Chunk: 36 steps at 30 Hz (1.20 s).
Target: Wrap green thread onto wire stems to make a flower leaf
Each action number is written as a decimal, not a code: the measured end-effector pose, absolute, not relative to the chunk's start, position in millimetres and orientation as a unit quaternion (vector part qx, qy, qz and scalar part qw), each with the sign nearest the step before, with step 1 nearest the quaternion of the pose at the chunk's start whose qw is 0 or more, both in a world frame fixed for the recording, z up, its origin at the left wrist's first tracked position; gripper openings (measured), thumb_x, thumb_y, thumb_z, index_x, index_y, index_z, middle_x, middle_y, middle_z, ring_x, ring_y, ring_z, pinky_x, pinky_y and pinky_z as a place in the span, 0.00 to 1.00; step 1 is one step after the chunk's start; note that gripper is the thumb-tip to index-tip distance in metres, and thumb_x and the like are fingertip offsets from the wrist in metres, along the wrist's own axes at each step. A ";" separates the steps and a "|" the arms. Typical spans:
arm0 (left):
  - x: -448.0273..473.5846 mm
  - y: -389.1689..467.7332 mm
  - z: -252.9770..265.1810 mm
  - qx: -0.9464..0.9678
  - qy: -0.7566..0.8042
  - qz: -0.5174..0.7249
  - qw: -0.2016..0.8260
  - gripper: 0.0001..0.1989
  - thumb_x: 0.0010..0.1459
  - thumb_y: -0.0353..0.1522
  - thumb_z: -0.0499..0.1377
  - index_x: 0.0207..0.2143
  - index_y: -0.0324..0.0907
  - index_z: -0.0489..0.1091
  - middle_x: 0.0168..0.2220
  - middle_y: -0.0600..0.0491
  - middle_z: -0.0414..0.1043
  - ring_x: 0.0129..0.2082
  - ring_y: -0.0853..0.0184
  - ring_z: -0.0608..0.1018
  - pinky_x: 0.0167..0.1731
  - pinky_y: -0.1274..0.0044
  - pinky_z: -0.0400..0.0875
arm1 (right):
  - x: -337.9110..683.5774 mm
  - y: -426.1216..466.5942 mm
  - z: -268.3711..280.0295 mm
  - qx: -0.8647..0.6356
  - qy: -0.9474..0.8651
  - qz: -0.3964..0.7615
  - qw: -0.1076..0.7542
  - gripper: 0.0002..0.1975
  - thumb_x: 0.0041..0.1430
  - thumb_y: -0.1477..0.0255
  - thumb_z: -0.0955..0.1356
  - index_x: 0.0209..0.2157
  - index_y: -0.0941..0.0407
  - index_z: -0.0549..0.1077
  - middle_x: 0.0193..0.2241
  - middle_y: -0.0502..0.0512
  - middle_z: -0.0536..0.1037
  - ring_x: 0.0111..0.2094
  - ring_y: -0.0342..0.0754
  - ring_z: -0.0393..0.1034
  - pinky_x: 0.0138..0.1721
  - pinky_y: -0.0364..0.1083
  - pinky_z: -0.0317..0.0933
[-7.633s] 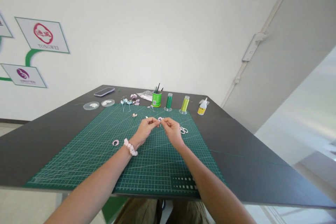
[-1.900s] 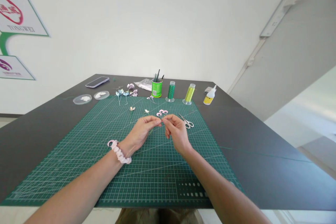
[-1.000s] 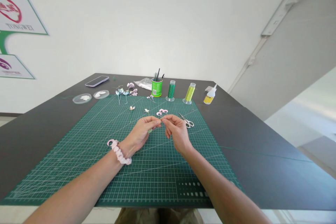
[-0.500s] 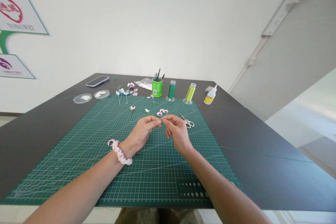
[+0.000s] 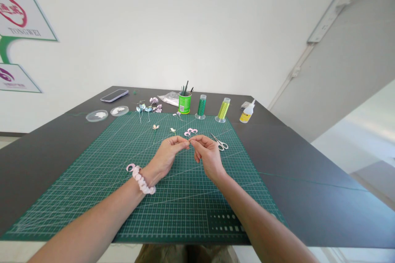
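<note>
My left hand (image 5: 168, 152) and my right hand (image 5: 207, 154) meet above the green cutting mat (image 5: 148, 213), thumbs and forefingers pinched tip to tip. Three small pink loop-shaped petals (image 5: 190, 132) show just beyond the fingertips, their thin wire stems running down into the pinch. The fingers cover the stems' lower ends. A pale pink scrunchie circles my left wrist, and a single pink loop petal (image 5: 131, 167) lies beside it. Close past my right hand are white-handled scissors (image 5: 222, 145). A small white flower (image 5: 173, 130) and a peach flower (image 5: 156, 127) lie beyond my left hand.
At the back stand a green pen cup (image 5: 184, 103), a dark green thread spool (image 5: 201, 107), a yellow-green spool (image 5: 223, 110) and a glue bottle (image 5: 247, 112). Blue flowers (image 5: 144, 108), two shallow dishes (image 5: 96, 116) and a phone (image 5: 114, 95) lie at the back left.
Nearly everything stays as it was. Both hands keep their pinch in the same place, with only a very slight shift of the fingers.
</note>
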<state>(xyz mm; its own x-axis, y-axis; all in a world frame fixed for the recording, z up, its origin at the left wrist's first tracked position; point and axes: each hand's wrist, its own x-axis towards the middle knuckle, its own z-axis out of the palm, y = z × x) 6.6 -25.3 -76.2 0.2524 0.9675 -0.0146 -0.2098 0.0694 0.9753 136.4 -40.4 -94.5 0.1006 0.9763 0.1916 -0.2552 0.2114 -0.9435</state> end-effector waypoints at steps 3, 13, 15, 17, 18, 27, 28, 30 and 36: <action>7.2 -26.1 -76.0 0.495 0.390 0.474 0.616 0.08 0.40 0.34 0.66 0.19 0.40 0.72 0.21 0.56 0.70 0.28 0.69 0.68 0.39 0.73 0.61 | 135.7 -40.9 -94.0 -0.394 -0.459 0.488 0.630 0.07 0.48 0.68 0.71 0.24 0.56 0.74 0.10 0.39 0.60 0.10 0.36 0.49 0.12 0.38 0.48; 6.6 -22.5 -80.8 0.513 0.388 0.466 0.607 0.08 0.41 0.34 0.66 0.19 0.40 0.72 0.21 0.57 0.70 0.28 0.69 0.69 0.39 0.73 0.61 | 136.4 -39.8 -95.3 -0.405 -0.470 0.474 0.625 0.08 0.49 0.67 0.70 0.23 0.56 0.73 0.10 0.39 0.59 0.10 0.36 0.49 0.12 0.39 0.48; 4.5 -21.8 -80.4 0.516 0.382 0.454 0.618 0.08 0.41 0.34 0.66 0.19 0.40 0.72 0.21 0.56 0.70 0.28 0.69 0.69 0.38 0.74 0.61 | 136.6 -39.9 -94.7 -0.406 -0.470 0.475 0.624 0.08 0.49 0.67 0.70 0.23 0.56 0.73 0.10 0.39 0.59 0.11 0.36 0.50 0.12 0.39 0.48; 1.9 -20.9 -79.5 0.517 0.375 0.436 0.635 0.09 0.42 0.36 0.66 0.19 0.40 0.73 0.22 0.55 0.71 0.27 0.69 0.68 0.38 0.74 0.61 | 136.7 -40.3 -93.6 -0.402 -0.470 0.478 0.623 0.08 0.49 0.67 0.71 0.22 0.56 0.73 0.10 0.40 0.60 0.11 0.36 0.50 0.12 0.38 0.48; 0.6 -20.4 -79.0 0.516 0.371 0.426 0.644 0.09 0.43 0.37 0.66 0.20 0.40 0.74 0.22 0.55 0.71 0.27 0.69 0.68 0.37 0.74 0.60 | 136.7 -40.5 -93.0 -0.399 -0.471 0.481 0.623 0.08 0.49 0.67 0.71 0.22 0.56 0.73 0.11 0.40 0.60 0.11 0.36 0.50 0.12 0.38 0.48; -6.0 -16.0 -74.6 0.513 0.355 0.381 0.682 0.11 0.42 0.39 0.69 0.20 0.40 0.75 0.23 0.52 0.73 0.28 0.68 0.70 0.37 0.74 0.61 | 138.3 -40.4 -92.7 -0.379 -0.482 0.492 0.618 0.07 0.49 0.67 0.72 0.23 0.56 0.74 0.10 0.41 0.61 0.11 0.36 0.49 0.12 0.38 0.49; -6.2 -15.9 -74.5 0.514 0.354 0.378 0.684 0.11 0.42 0.39 0.69 0.20 0.41 0.75 0.23 0.52 0.73 0.28 0.68 0.70 0.37 0.74 0.61 | 138.5 -40.2 -92.6 -0.379 -0.483 0.493 0.617 0.07 0.49 0.67 0.72 0.22 0.56 0.74 0.10 0.40 0.61 0.11 0.36 0.49 0.12 0.38 0.49; -6.9 -15.8 -74.5 0.518 0.352 0.370 0.686 0.10 0.43 0.39 0.68 0.21 0.41 0.76 0.23 0.52 0.73 0.29 0.67 0.70 0.37 0.73 0.61 | 138.7 -40.2 -92.0 -0.379 -0.484 0.495 0.615 0.07 0.48 0.67 0.72 0.22 0.56 0.74 0.10 0.40 0.61 0.11 0.36 0.49 0.11 0.39 0.50; -6.9 -16.5 -74.0 0.525 0.350 0.374 0.680 0.10 0.43 0.38 0.68 0.20 0.42 0.75 0.23 0.53 0.72 0.29 0.67 0.70 0.38 0.73 0.62 | 139.7 -41.3 -90.4 -0.368 -0.491 0.511 0.601 0.07 0.49 0.67 0.71 0.24 0.56 0.74 0.10 0.40 0.61 0.10 0.36 0.51 0.12 0.38 0.49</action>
